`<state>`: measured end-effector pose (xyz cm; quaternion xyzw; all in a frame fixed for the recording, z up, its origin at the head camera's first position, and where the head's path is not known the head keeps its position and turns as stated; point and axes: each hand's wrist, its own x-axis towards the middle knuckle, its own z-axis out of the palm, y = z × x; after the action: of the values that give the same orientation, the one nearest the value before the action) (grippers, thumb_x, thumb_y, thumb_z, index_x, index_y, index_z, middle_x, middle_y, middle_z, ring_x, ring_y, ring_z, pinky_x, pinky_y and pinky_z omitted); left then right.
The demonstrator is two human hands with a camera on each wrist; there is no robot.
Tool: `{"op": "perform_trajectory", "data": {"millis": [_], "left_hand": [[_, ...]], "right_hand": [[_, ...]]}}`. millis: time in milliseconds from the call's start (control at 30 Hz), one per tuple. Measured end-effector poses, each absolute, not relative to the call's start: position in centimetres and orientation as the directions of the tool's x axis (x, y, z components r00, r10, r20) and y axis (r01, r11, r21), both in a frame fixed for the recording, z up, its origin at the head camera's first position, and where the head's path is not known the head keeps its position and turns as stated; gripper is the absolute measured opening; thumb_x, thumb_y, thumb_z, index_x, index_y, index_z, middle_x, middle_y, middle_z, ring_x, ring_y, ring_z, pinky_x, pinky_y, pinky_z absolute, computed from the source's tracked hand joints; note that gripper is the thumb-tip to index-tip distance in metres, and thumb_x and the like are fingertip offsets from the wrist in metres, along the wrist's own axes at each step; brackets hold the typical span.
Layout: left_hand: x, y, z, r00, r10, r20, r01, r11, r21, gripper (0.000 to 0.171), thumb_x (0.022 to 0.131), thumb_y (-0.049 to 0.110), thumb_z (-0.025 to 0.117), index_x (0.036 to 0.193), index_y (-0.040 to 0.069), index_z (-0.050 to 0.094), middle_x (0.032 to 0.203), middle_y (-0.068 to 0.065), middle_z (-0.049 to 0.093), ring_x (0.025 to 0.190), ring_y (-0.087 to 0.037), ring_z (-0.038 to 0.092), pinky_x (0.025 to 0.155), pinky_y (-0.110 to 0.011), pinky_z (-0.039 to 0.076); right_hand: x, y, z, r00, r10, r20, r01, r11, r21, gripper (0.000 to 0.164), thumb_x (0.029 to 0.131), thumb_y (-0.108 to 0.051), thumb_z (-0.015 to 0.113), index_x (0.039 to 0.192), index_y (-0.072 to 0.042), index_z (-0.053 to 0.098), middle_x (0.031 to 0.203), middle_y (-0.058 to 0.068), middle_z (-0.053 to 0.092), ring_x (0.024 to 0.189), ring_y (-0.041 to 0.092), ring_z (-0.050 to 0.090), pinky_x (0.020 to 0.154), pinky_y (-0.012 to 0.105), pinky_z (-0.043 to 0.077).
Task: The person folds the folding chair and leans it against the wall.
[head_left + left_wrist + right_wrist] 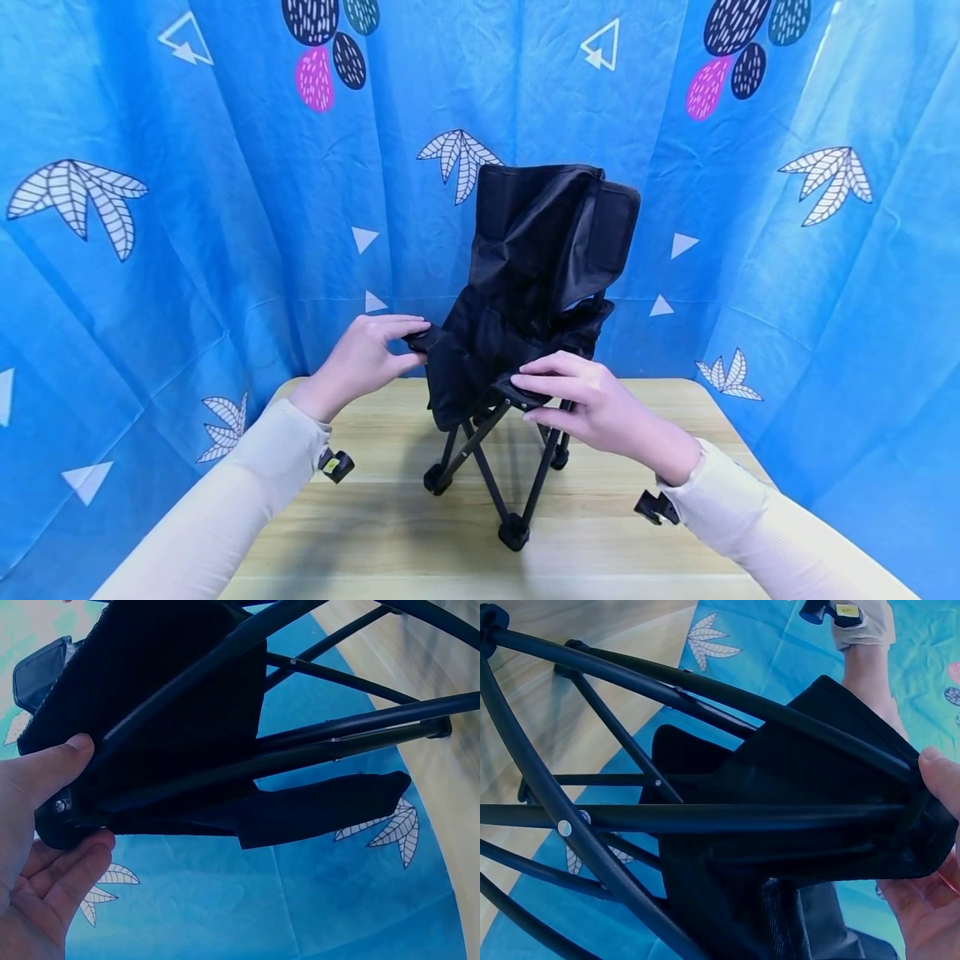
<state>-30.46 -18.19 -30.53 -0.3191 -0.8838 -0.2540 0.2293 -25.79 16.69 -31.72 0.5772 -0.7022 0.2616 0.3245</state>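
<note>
A small black folding camp chair (540, 242) stands partly unfolded on the wooden table, its backrest up and its crossed legs spread. In the head view my left hand (369, 354) grips the left front corner, thumb below and fingers on top. My right hand (581, 396) pinches the right front corner the same way. The left wrist view shows the left thumb and fingers around the riveted corner of the black fabric (187, 697). From the right wrist, the dark tubes of the leg frame (705, 817) run toward the corner between the right thumb and fingers.
The light wooden table (360, 533) bears the chair's black feet. A blue patterned curtain (300, 208) hangs behind and along both sides. Small black wrist mounts (336, 465) sit at the cuffs.
</note>
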Motion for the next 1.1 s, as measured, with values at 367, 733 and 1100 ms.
{"op": "perform_trajectory", "data": {"millis": [367, 733, 1100], "left_hand": [[-30.2, -17.9, -30.3, -0.671, 0.454, 0.585, 0.693, 0.664, 0.280, 0.044, 0.090, 0.009, 0.089, 0.132, 0.002, 0.078, 0.133, -0.021, 0.077, 0.121, -0.041, 0.076, 0.105, -0.057, 0.061], [-29.8, -17.4, -29.9, -0.663, 0.463, 0.589, 0.700, 0.663, 0.267, 0.044, 0.091, 0.010, 0.089, 0.132, 0.002, 0.077, 0.133, -0.020, 0.077, 0.121, -0.041, 0.076, 0.105, -0.058, 0.060], [-29.9, -17.1, -30.0, -0.636, 0.472, 0.611, 0.721, 0.647, 0.250, 0.043, 0.090, 0.010, 0.089, 0.130, 0.002, 0.078, 0.131, -0.020, 0.078, 0.119, -0.040, 0.077, 0.104, -0.057, 0.062]], "right_hand": [[-25.7, 16.6, -31.6, -0.130, -0.632, 0.764, -0.979, 0.201, 0.000, 0.036, 0.104, -0.029, 0.074, 0.129, -0.004, 0.077, 0.122, 0.018, 0.076, 0.098, 0.024, 0.073, 0.076, 0.025, 0.060], [-25.7, 16.6, -31.4, -0.142, -0.626, 0.767, -0.979, 0.205, -0.014, 0.037, 0.105, -0.031, 0.071, 0.130, -0.004, 0.077, 0.123, 0.018, 0.076, 0.099, 0.025, 0.074, 0.076, 0.023, 0.059], [-26.0, 16.5, -31.2, -0.132, -0.619, 0.774, -0.981, 0.193, -0.012, 0.035, 0.104, -0.028, 0.073, 0.129, -0.004, 0.077, 0.122, 0.018, 0.075, 0.099, 0.025, 0.073, 0.076, 0.024, 0.059]]}}
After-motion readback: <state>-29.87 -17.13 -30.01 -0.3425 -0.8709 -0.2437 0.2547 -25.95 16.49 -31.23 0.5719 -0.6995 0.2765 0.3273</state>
